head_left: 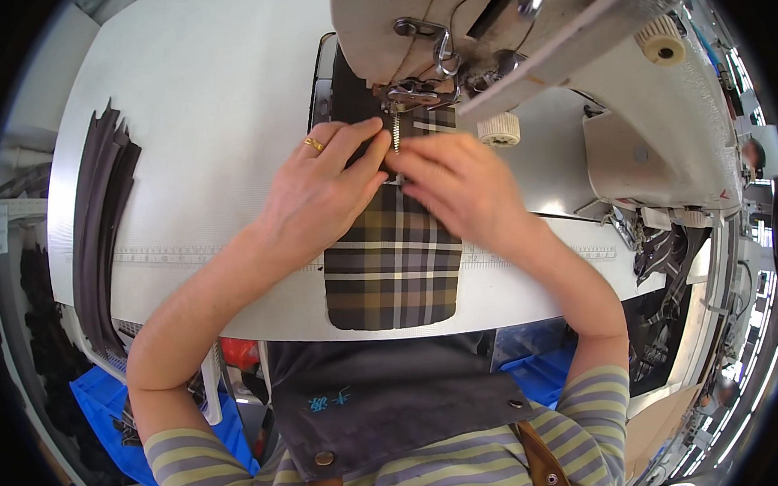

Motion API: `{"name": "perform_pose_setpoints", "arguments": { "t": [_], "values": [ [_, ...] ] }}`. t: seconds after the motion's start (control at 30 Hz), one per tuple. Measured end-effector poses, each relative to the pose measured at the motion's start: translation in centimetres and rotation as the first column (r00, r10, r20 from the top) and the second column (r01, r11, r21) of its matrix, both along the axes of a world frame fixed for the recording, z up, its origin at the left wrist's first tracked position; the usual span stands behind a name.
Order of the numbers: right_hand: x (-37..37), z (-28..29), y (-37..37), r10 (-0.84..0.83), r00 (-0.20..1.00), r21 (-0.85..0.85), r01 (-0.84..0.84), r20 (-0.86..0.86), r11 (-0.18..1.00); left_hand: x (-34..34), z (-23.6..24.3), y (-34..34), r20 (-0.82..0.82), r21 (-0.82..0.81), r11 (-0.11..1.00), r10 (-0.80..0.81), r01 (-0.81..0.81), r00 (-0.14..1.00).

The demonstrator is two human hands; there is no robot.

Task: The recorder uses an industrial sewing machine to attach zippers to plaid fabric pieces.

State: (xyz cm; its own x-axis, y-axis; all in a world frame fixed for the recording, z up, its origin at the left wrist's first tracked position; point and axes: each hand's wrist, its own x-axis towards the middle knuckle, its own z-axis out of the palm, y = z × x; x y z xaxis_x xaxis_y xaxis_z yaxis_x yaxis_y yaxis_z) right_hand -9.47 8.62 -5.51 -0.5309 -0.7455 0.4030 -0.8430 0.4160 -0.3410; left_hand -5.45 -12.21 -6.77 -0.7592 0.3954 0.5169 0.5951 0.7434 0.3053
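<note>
A plaid fabric panel [392,281] in black, olive, grey and white lies under the sewing machine head [416,36]. A zipper [396,133] with shiny teeth runs along it, up to the presser foot [393,106]. My left hand [323,181], wearing a gold ring, bends in from the left with its fingertips closed at the zipper's left edge, over dark fabric [349,94]. From the right, my right hand [464,185], slightly blurred, pinches at the zipper just below the foot. Its fingers partly cover what lies between them.
Long dark fabric strips [106,227] hang over the table's left edge. A ruler tape [192,254] crosses the white tabletop [204,95]. Blue bins [103,399] stand below on both sides. The machine's arm [659,131] rises at right, with dark scraps [672,259] nearby.
</note>
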Motion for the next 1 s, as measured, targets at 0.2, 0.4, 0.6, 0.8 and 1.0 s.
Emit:
{"name": "perform_pose_setpoints", "arguments": {
  "t": [0.2,0.4,0.6,0.8,1.0],
  "values": [
    [2.1,-0.8,0.3,-0.034,0.987,0.021,0.038,-0.154,0.999,-0.3,0.2,-1.0,-0.001,0.083,0.99,-0.116,0.115,0.993],
    [0.7,-0.8,-0.1,-0.041,0.99,-0.013,0.04,-0.132,0.999,-1.8,0.1,-1.3,0.067,0.116,0.986,-0.132,0.124,0.989],
    [-0.7,-1.5,-0.1,-0.059,0.981,-0.012,0.058,-0.186,0.998,-3.6,-0.4,-1.3,-0.037,0.151,0.977,-0.143,0.147,0.989],
    [-1.0,-1.4,-0.5,-0.128,0.976,-0.022,0.126,-0.176,0.992,-4.2,-0.6,-1.2,-0.052,0.168,0.976,-0.131,0.138,0.99],
    [-0.4,2.7,0.5,-0.261,0.376,-0.04,0.633,0.889,0.773,-4.3,-0.7,-1.5,-0.007,0.224,0.962,-0.158,0.156,0.987]
  ]
}}
